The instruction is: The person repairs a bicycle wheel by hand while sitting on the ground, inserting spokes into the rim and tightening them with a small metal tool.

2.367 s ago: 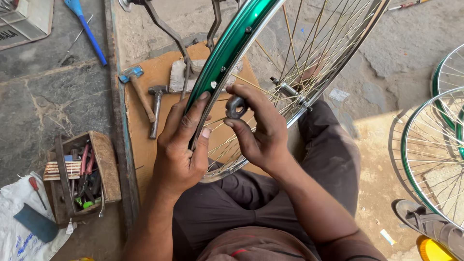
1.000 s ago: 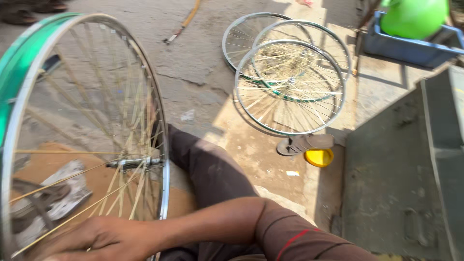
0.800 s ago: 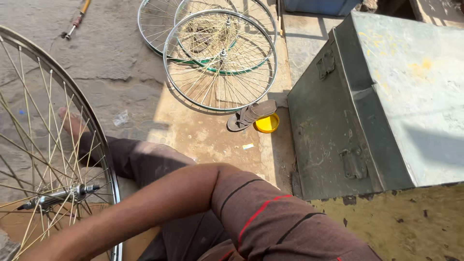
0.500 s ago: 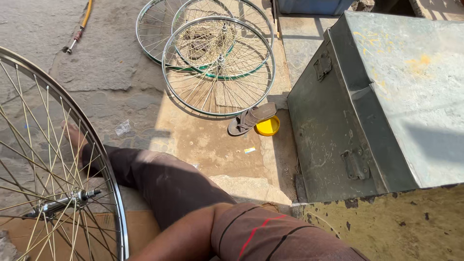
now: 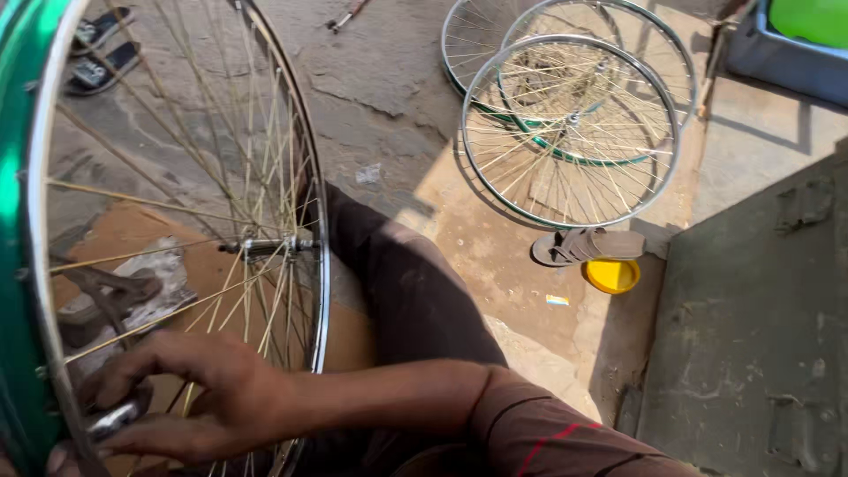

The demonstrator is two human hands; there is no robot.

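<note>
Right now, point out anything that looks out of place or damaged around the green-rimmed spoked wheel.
A lone brown sandal lies on the ground beside a small yellow bowl, just below the spare spoked wheels stacked flat; no partner shows beside it. A scrap of paper litters the ground nearby. The green-rimmed spoked wheel in the right hand shows no visible damage.

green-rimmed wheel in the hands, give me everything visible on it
The large spoked bicycle wheel with green-painted metal rim stands upright on edge over the person's lap, with no tyre on it. Thin, partly yellowish wire spokes run to a silver hub and axle at its centre. The right hand reaches through the spokes near the bottom; its fingers close around a small shiny metal tool by the rim. Top and left cropped.
</note>
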